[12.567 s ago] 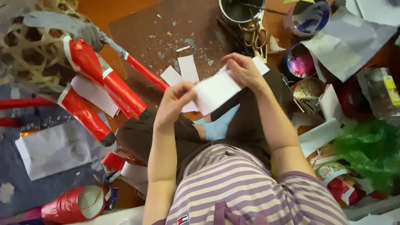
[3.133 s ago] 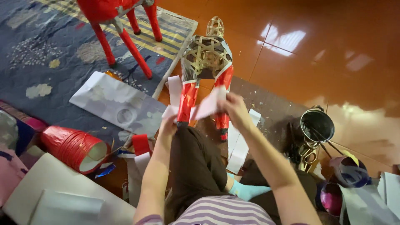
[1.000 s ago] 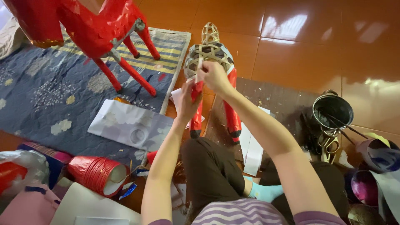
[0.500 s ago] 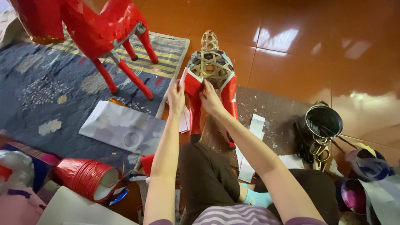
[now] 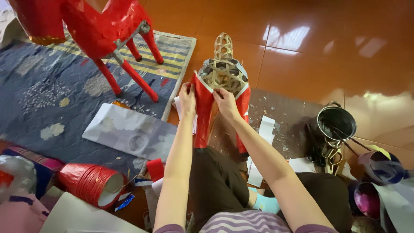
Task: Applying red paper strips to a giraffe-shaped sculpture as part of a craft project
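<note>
A woven bamboo animal frame (image 5: pixel 223 72) lies on the floor in front of me, its two legs wrapped in red paper (image 5: pixel 202 113). My left hand (image 5: pixel 187 99) presses against the left side of the near red leg at its top. My right hand (image 5: pixel 225 102) presses the same leg from the right, fingers curled on the red paper just under the bare weave. A white paper strip shows behind my left hand.
A large red paper-covered animal figure (image 5: pixel 99 30) stands on a blue patterned rug (image 5: pixel 47 86). A grey paper sheet (image 5: pixel 129 131), a red paper-wrapped cylinder (image 5: pixel 90 183), white paper scraps (image 5: pixel 265 129), a dark metal pot (image 5: pixel 336 125) and tape rolls (image 5: pixel 379 168) surround me.
Earlier I held a white paper sheet in both hands. Over the last second my hands have settled onto the top of the red-wrapped leg, pressing the paper against it.
</note>
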